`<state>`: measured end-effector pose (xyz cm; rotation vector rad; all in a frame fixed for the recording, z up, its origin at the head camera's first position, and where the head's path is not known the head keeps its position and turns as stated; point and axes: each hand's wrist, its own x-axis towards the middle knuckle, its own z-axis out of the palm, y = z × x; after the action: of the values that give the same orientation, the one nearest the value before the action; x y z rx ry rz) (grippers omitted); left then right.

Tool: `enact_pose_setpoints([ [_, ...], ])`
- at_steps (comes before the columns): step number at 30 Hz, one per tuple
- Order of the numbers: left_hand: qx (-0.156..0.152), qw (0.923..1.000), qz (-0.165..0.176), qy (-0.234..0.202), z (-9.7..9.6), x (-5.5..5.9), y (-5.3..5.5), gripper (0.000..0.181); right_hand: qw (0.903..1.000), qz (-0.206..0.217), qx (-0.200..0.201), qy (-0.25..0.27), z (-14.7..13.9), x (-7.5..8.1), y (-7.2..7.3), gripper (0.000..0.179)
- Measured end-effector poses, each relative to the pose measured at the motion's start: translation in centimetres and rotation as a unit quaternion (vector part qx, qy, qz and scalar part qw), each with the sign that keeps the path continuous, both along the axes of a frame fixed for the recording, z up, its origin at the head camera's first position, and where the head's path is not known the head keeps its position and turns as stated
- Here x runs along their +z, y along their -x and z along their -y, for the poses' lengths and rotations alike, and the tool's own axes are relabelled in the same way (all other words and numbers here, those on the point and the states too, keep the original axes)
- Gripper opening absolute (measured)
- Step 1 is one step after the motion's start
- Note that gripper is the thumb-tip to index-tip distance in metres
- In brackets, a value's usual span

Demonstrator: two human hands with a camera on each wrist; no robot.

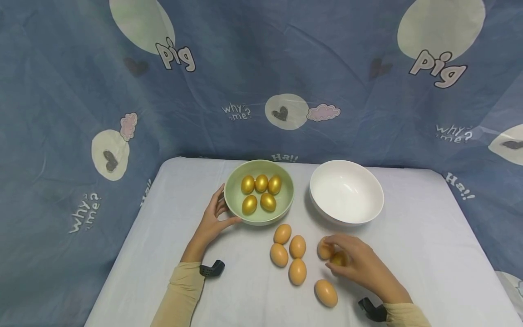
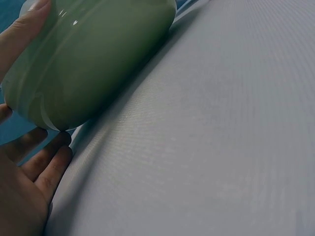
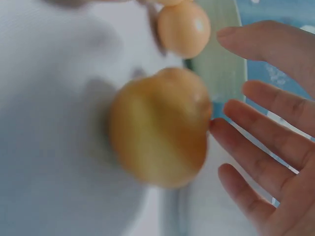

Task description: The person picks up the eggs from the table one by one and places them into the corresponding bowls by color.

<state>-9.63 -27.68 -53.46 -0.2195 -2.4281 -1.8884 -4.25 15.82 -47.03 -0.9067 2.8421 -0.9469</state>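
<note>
My left hand [image 1: 212, 221] holds the left side of a light green bowl [image 1: 289, 200], with several golden eggs [image 1: 268, 202] inside it. In the left wrist view the thumb [image 2: 24, 32] lies against the bowl's wall and the other fingers touch lower down. My right hand [image 1: 361, 261] hovers with spread fingers around a golden egg [image 1: 338, 259] on the table. Against that egg's far side is a brown egg [image 1: 325, 249]. The right wrist view shows the golden egg [image 3: 152, 137] blurred, apart from the thumb, with the fingertips close behind it.
Several brown eggs [image 1: 298, 246] lie loose in front of the bowls, and another brown egg [image 1: 326, 293] lies nearer to me. A white bowl [image 1: 347, 190] stands at the back right of the white-covered table [image 1: 245, 286]. Blue printed cloth [image 1: 229, 77] hangs behind.
</note>
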Motion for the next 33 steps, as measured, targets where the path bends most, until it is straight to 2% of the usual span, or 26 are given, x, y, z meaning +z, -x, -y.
enact_pose_setpoints([
  [4, 0.000, 1.0000, -0.001, 0.000, 0.0, -0.1, 0.0, 0.114, 0.9995, -0.015, -0.026, -0.003, -0.9, -0.8, -0.6, 0.055],
  [10, 0.002, 1.0000, 0.000, 0.002, 0.0, 0.0, -0.1, 0.114, 0.9980, -0.053, -0.035, 0.006, -1.6, -1.7, -1.2, 0.053],
  [15, 0.002, 1.0000, 0.004, 0.000, -0.1, 0.1, -0.1, 0.115, 0.9972, -0.056, -0.049, 0.008, -2.0, -2.4, -1.5, 0.053],
  [18, 0.002, 1.0000, 0.005, 0.000, -0.1, 0.2, -0.1, 0.114, 0.9970, -0.043, -0.064, 0.006, -2.2, -2.8, -1.7, 0.053],
  [25, 0.003, 1.0000, 0.006, 0.000, -0.2, 0.3, -0.1, 0.115, 0.9945, 0.046, -0.091, -0.024, -2.0, -2.7, -2.4, 0.051],
  [29, 0.003, 1.0000, 0.005, -0.002, -0.1, 0.2, 0.0, 0.114, 0.9947, 0.054, -0.085, -0.020, -2.0, -2.9, -2.5, 0.055],
  [33, 0.001, 1.0000, 0.004, -0.001, -0.1, 0.2, 0.0, 0.114, 0.9964, 0.040, -0.073, -0.014, -2.0, -3.2, -2.6, 0.057],
])
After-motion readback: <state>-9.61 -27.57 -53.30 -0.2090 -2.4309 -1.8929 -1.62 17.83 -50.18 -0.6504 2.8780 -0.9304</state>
